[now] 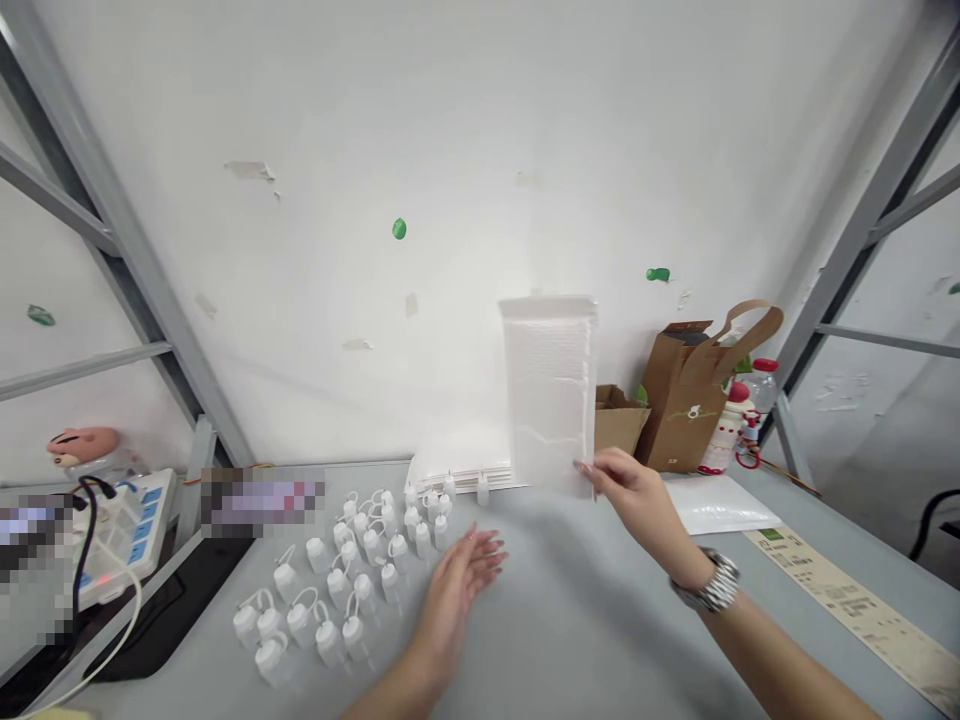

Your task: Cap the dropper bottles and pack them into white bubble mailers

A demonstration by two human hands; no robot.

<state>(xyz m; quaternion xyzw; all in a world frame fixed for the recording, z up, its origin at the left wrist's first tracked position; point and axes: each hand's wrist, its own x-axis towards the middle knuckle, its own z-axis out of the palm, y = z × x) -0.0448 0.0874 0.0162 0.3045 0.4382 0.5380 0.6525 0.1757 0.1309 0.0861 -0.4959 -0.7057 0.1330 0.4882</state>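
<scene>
My right hand pinches the lower right edge of a white padded envelope, which hangs upright above the back of the table. With its fingers stretched out, my left hand hovers over the table and holds nothing. To its left stand many small white bottles with caps, several with looped tethers. A single small bottle stands apart, behind my left hand. Behind the bottles lies a stack of white envelopes, partly hidden by the held one.
At the right are a white mailer, a strip of printed labels, a brown paper bag, a cardboard box and a clear bottle with a red cap. A power strip with cables sits left, beside a metal frame.
</scene>
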